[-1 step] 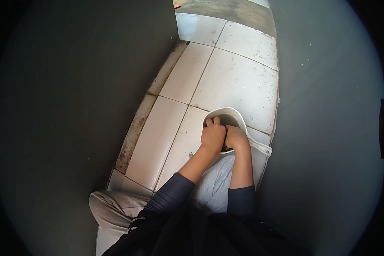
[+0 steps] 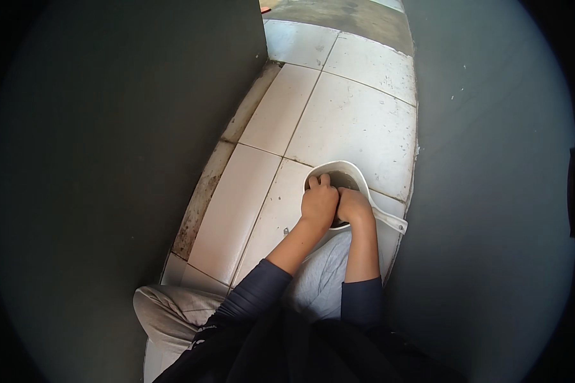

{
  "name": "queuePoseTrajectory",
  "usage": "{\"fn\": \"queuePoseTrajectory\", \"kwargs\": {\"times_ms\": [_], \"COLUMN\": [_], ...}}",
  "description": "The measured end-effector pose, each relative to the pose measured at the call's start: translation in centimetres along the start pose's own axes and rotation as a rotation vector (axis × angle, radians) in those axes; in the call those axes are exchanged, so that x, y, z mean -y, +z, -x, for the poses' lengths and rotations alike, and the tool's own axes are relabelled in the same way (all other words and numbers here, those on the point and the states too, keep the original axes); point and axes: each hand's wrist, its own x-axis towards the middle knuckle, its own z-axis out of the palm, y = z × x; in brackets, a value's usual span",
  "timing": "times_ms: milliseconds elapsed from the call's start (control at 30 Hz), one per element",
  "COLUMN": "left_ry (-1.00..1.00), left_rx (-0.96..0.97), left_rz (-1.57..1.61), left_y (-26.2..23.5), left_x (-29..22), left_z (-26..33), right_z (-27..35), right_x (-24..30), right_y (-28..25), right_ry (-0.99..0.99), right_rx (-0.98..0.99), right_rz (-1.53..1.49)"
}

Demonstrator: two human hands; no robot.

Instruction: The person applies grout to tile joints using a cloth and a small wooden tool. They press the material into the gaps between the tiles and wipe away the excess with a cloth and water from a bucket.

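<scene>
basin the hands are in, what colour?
White basin with dark, murky contents; both hands, left hand and right hand, are inside. Shows best in the head view.

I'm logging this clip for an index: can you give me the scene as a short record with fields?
setting: white tiled floor between two dark walls
container: white bucket with a handle, dark contents
left hand: inside the bucket, fingers curled down
right hand: inside the bucket, beside the left
held item: cannot tell
clothing: dark long sleeves, light trousers
</scene>
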Motion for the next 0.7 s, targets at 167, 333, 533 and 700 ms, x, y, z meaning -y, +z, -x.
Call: {"fn": "queuePoseTrajectory", "kwargs": {"times_ms": [167, 333, 533, 700], "left_ry": [-0.009, -0.030, -0.087, -0.089], "left_rx": [-0.120, -0.228, -0.255, -0.235], "left_rz": [0.095, 0.275, 0.379, 0.379], "left_y": [-2.5, -5.3, -5.1, -4.5], "left_x": [0.1, 0.6, 0.8, 1.2], "left_z": [0.7, 0.6, 0.8, 1.1], "right_z": [0.6, 1.3, -1.0, 0.5], "right_x": [1.2, 1.9, 0.6, 2.1], "right_y": [-0.9, -1.6, 0.8, -0.2], "right_ry": [0.123, 0.056, -0.089, -0.047], "right_rx": [0.062, 0.047, -0.132, -0.128], "right_rz": [0.029, -0.004, -0.157, -0.283]}}
